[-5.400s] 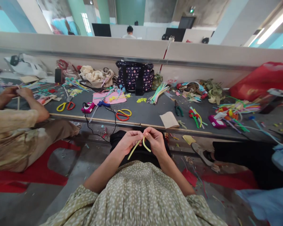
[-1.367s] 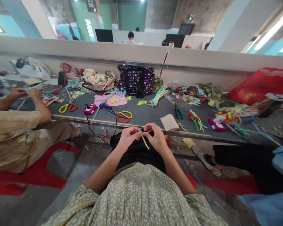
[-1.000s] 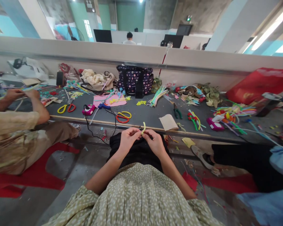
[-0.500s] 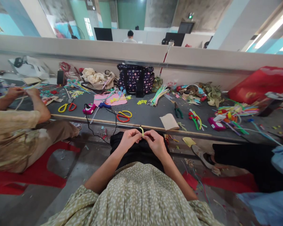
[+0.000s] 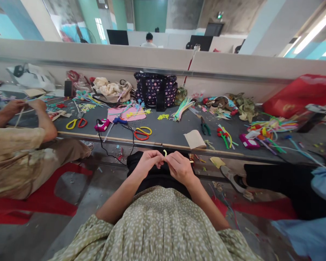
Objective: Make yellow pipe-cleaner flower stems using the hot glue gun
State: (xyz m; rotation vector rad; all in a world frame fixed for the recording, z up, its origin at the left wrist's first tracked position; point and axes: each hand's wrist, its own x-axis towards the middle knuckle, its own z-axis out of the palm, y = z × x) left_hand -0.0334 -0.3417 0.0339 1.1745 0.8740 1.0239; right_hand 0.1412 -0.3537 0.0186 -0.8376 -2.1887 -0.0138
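Observation:
Over my lap, just off the table's front edge, my left hand (image 5: 150,161) and my right hand (image 5: 180,166) meet fingertip to fingertip. Both pinch a thin yellow-green strip (image 5: 165,153). One end of it curls up between the fingertips, and a short pale yellow end shows just right of my right hand. Beyond my hands on the grey table (image 5: 171,135) lie scissors (image 5: 141,134) with red and yellow handles, a small yellow pile (image 5: 163,116) and a bundle of pastel strips (image 5: 182,110).
A brown paper piece (image 5: 195,139) and green-handled pliers (image 5: 205,127) lie right of centre. A dark patterned bag (image 5: 155,90) stands at the back. People sit on both sides; one person's hands (image 5: 27,106) work at the far left.
My right hand has turned, its fingers now more curled over the strip. A yellow end has come into view on its right side. The strip's upper end sits slightly lower.

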